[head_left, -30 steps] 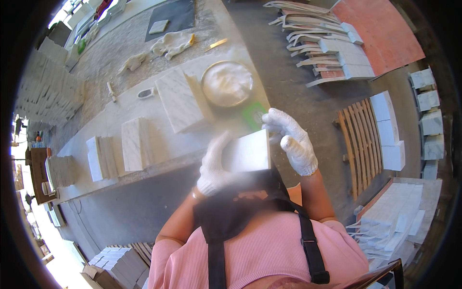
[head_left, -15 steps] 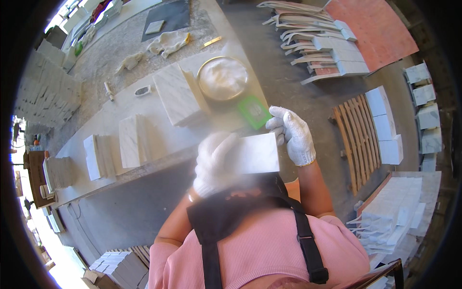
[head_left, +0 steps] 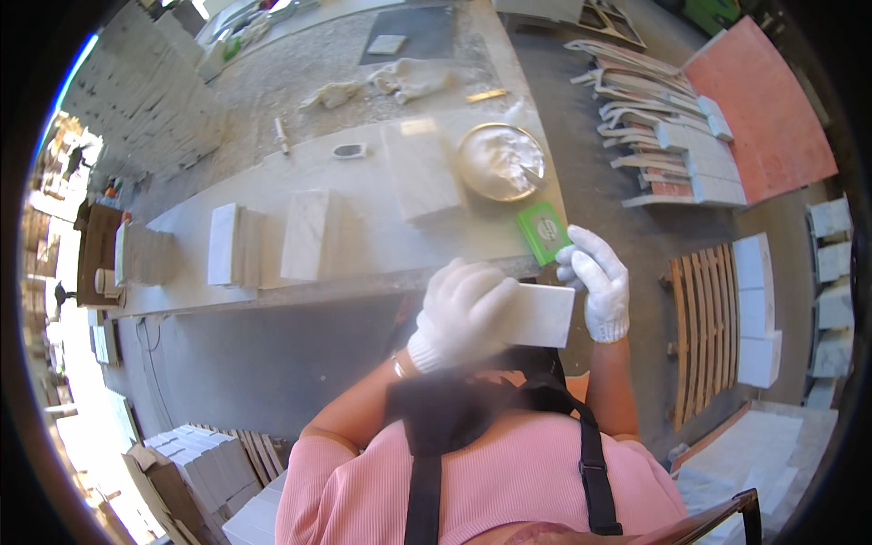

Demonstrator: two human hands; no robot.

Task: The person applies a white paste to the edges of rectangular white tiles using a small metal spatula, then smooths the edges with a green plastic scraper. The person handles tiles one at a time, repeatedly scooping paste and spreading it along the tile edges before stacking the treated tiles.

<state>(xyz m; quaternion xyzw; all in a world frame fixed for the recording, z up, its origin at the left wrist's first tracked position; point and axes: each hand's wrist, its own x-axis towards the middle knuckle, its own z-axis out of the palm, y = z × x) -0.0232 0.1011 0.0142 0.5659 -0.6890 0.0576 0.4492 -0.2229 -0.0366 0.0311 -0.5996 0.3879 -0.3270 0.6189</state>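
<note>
In my white-gloved left hand (head_left: 465, 307) is a white rectangular marble tile (head_left: 545, 315), its left part covered by the blurred fingers. My right hand (head_left: 599, 283), in a white knitted glove too, is raised just beyond the tile's right end. Its fingers are partly bent and apart, with nothing visible in them. Close past its fingertips, a green square box (head_left: 543, 232) with a pale round mark lies at the table corner. Behind that box sits a round bowl (head_left: 501, 162) of white paste or powder, a tool handle apparently sticking out.
Stacks of marble tiles (head_left: 307, 234) line the dusty table (head_left: 363, 186). A glove (head_left: 413, 80), a yellow strip (head_left: 486, 95) and a small oval dish (head_left: 349, 151) lie farther back. On the right floor stand a wooden pallet (head_left: 704, 336) and white tile stacks (head_left: 758, 309).
The view has shifted, so the table and floor items appear farther right and partly lower. My left hand still holds the tile; my right hand stays beside its end.
</note>
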